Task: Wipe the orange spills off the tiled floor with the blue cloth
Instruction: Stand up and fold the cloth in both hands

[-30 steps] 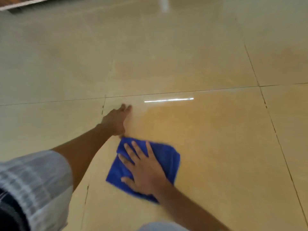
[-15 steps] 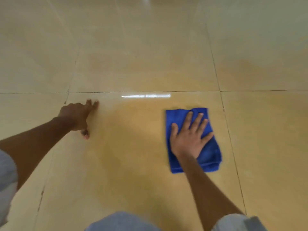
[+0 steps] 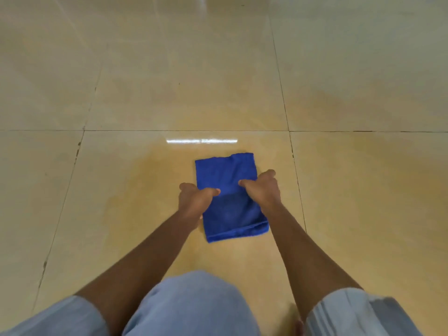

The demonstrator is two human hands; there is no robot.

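The blue cloth (image 3: 230, 202) lies folded in a tall rectangle on the tiled floor (image 3: 169, 69), in the middle of the view. My left hand (image 3: 194, 202) pinches its left edge and my right hand (image 3: 263, 190) pinches its right edge, both about halfway up the cloth. A faint orange film (image 3: 135, 190) tints the tile around and left of the cloth, and a similar tint shows on the tile to the right (image 3: 363, 180). The floor under the cloth is hidden.
Dark grout lines (image 3: 291, 146) cross just beyond and right of the cloth. A bright light reflection (image 3: 201, 141) streaks the tile just beyond it. My knees in pale blue fabric (image 3: 194, 306) fill the bottom of the view.
My left hand left the floor at the left and came to the cloth's left edge. My right hand went from flat on the cloth to pinching its right edge.
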